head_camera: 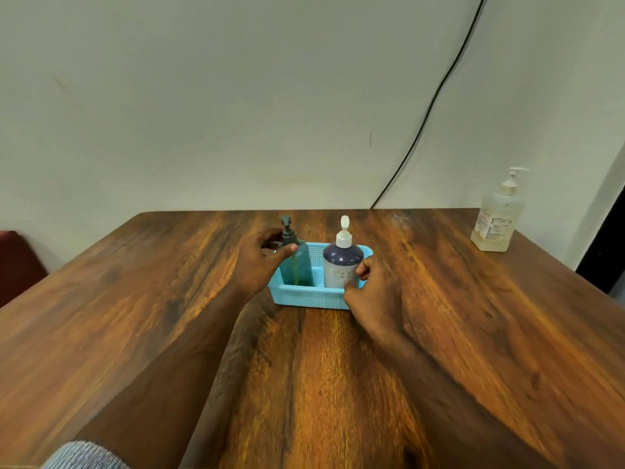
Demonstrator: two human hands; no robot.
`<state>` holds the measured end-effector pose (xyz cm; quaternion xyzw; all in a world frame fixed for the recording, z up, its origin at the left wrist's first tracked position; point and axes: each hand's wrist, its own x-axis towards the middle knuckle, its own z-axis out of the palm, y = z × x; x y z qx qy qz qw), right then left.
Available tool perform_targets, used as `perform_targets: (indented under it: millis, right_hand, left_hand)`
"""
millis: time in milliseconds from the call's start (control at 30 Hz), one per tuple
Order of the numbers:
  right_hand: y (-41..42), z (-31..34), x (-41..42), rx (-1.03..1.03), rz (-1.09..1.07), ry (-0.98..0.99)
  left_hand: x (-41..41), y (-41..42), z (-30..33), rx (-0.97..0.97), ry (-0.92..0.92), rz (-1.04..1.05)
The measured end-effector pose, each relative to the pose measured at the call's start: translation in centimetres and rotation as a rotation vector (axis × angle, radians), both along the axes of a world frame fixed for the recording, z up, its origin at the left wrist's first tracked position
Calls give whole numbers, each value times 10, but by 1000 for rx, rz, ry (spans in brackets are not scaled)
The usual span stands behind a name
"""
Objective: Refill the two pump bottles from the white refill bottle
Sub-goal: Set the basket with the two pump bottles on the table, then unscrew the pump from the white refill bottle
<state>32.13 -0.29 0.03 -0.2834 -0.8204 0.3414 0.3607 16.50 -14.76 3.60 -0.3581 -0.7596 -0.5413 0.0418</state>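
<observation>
Basket sitting mid-table, holding two pump bottles upright: one at left, other at right. Third pump bottle standing well apart at table's far right corner, by wall.

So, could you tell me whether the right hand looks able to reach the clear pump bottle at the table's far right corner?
Probably yes. The right hand is at the basket, and only bare table lies between it and the clear pump bottle.

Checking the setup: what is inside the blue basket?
Two pump bottles stand in the blue basket: a teal bottle and a white bottle. Its walls hide their bases.
</observation>
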Motion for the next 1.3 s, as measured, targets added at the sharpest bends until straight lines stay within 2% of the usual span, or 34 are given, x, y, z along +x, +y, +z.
perform_targets:
  millis: [167,300,500,533,633,667,733,800,900,1000,1133,1300]
  right_hand:
    - [3,8,3,-5,-8,20]
    - [11,18,5,-23,-20,35]
    - [32,47,16,-21,-62,77]
    - [48,53,20,-70,-11,21]
    - [89,73,37,-434,414,-175]
    - [95,78,43,-381,371,-178]
    - [108,78,48,-123,-6,-6]
    - [108,85,56,-37,-166,95]
    - [134,89,73,17,-277,151]
    - [166,89,91,4,-316,137]
    - [215,80,105,-35,-369,55]
    - [276,67,101,-29,-441,-89]
  left_hand:
    - [3,1,1,9,43,105]
    - [13,1,12,147,170,204]
    - [36,30,53,219,369,178]
    - [42,40,61,217,408,154]
    - [65,77,85,222,510,59]
    - [73,92,91,218,537,27]
    - [90,123,98,177,570,-47]
    - [106,153,99,87,584,-142]
    - [123,196,93,-54,565,-290]
    - [132,232,83,-109,469,-363]
    - [134,272,66,-102,276,-347]
    - [123,307,48,-84,128,-304]
